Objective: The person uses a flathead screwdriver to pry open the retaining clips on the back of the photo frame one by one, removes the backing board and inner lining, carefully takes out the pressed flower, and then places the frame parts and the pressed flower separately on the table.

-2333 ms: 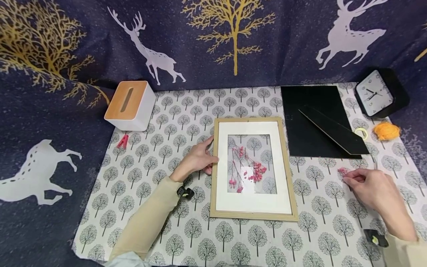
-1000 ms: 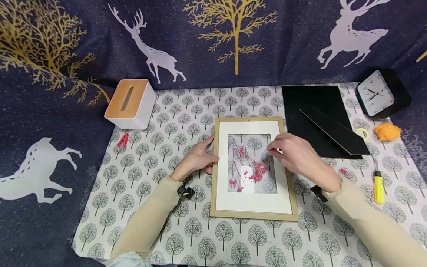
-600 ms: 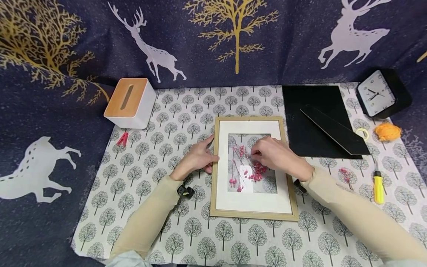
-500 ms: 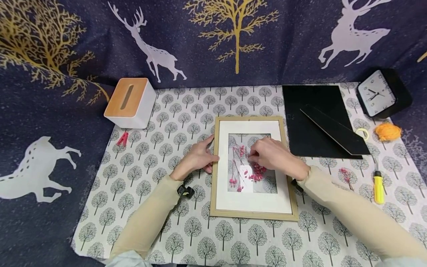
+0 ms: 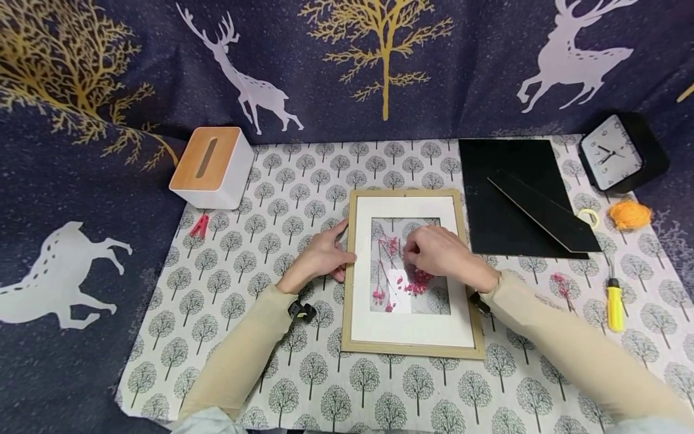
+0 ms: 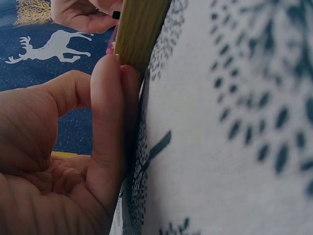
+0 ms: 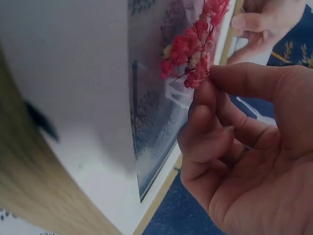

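Note:
A light wooden picture frame (image 5: 412,349) with a white mat (image 5: 412,328) lies flat on the tree-patterned cloth. My left hand (image 5: 321,256) grips its left edge; in the left wrist view the thumb (image 6: 106,98) presses against the wooden side. Over the mat's window, my right hand (image 5: 438,250) pinches a sprig of pink-red dried flowers (image 7: 183,51) between thumb and fingertips, seen best in the right wrist view. More dried flowers (image 5: 378,296) lie spread in the window, partly covered by the right hand.
Right of the frame are a black backing board (image 5: 488,211) with its stand leg (image 5: 544,211), a loose flower sprig (image 5: 562,284), a yellow-handled tool (image 5: 615,306), orange yarn (image 5: 629,214) and a clock (image 5: 609,154). A tissue box (image 5: 206,163) and red clip (image 5: 199,226) sit left.
My right hand has moved left from the loose flowers at the right of the cloth to above the frame's window, shifting only slightly lately. The left hand keeps its place on the frame.

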Demonstrator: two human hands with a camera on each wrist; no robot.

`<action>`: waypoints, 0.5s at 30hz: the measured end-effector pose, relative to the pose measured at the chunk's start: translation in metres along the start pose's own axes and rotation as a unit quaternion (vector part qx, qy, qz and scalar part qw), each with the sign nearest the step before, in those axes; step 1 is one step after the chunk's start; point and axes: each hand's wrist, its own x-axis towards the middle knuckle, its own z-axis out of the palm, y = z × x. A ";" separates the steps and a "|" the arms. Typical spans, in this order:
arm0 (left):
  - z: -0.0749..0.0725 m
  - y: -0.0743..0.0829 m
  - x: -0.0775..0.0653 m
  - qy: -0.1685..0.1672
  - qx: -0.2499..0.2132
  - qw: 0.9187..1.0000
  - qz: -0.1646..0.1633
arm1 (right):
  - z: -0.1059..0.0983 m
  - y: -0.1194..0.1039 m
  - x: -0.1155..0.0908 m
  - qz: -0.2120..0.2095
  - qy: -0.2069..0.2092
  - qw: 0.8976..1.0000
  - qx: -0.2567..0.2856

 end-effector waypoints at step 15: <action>0.001 0.000 0.000 0.003 -0.012 1.000 -0.008 | -0.017 0.022 -0.024 -0.013 0.093 0.994 0.053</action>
